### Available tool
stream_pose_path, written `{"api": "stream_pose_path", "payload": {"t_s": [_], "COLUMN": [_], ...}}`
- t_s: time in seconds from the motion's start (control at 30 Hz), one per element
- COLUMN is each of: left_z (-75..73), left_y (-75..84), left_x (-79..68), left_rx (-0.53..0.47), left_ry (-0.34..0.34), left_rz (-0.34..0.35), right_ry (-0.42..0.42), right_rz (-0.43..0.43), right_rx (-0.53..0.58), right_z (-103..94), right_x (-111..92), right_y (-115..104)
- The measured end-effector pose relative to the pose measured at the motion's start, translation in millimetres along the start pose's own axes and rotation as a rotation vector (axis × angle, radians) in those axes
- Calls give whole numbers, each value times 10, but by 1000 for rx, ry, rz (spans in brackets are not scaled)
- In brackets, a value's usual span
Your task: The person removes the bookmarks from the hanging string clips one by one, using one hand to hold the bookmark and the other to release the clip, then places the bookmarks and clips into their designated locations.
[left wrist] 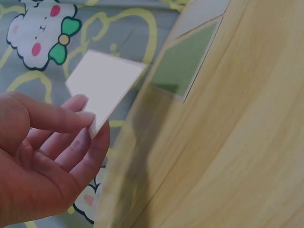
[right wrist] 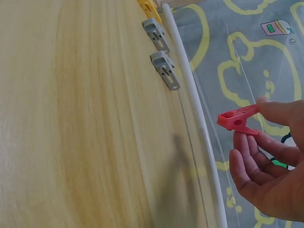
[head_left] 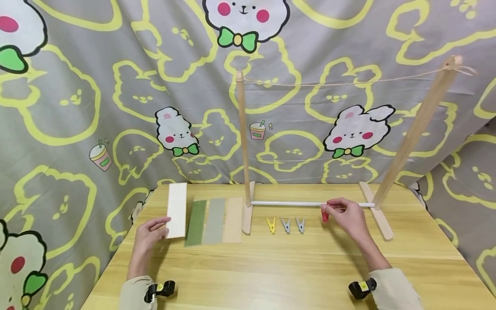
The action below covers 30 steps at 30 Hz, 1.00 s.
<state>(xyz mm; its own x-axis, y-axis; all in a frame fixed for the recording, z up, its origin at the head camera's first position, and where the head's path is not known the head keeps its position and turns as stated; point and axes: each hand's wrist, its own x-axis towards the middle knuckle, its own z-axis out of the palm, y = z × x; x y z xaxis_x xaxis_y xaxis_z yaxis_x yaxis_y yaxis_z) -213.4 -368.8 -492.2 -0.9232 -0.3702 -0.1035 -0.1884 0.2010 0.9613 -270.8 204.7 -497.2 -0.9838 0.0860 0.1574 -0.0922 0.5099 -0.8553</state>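
Note:
My left hand (head_left: pixel 150 232) pinches a white rectangular card (head_left: pixel 177 210) by its lower left edge and holds it raised above the table's left side. In the left wrist view, thumb and fingertips grip one corner of that card (left wrist: pixel 104 80). Between thumb and fingers, my right hand (head_left: pixel 346 217) holds a red clothespin (right wrist: pixel 237 118), its handle ends in the grip, near the white rod (head_left: pixel 286 203). A yellow clothespin (head_left: pixel 271 225) and two grey clothespins (head_left: pixel 286 226) lie in a row on the table to its left.
Green (head_left: pixel 195 223), grey (head_left: pixel 214 220) and beige cards (head_left: pixel 233 219) lie beside the left foot of a wooden stand. Its left post (head_left: pixel 243 137) and right post (head_left: pixel 418 129) carry a string (head_left: pixel 341 83) across the top. A patterned curtain (head_left: pixel 294 43) hangs behind the table.

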Motion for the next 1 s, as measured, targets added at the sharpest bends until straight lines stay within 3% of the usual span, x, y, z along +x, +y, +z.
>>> {"api": "stream_pose_path", "payload": {"t_s": [0.47,1.0], "left_z": [-59,-194], "left_y": [-17,-180], "left_x": [32,24], "left_rx": [97,163], "left_ry": [-81,-125], "left_rz": [-59,-82], "right_ry": [-1,-131], "right_rz": [-6,39], "right_rx": [-125,-153], "right_z": [107,239], "right_x": [15,7], "right_y": [77,101]}}
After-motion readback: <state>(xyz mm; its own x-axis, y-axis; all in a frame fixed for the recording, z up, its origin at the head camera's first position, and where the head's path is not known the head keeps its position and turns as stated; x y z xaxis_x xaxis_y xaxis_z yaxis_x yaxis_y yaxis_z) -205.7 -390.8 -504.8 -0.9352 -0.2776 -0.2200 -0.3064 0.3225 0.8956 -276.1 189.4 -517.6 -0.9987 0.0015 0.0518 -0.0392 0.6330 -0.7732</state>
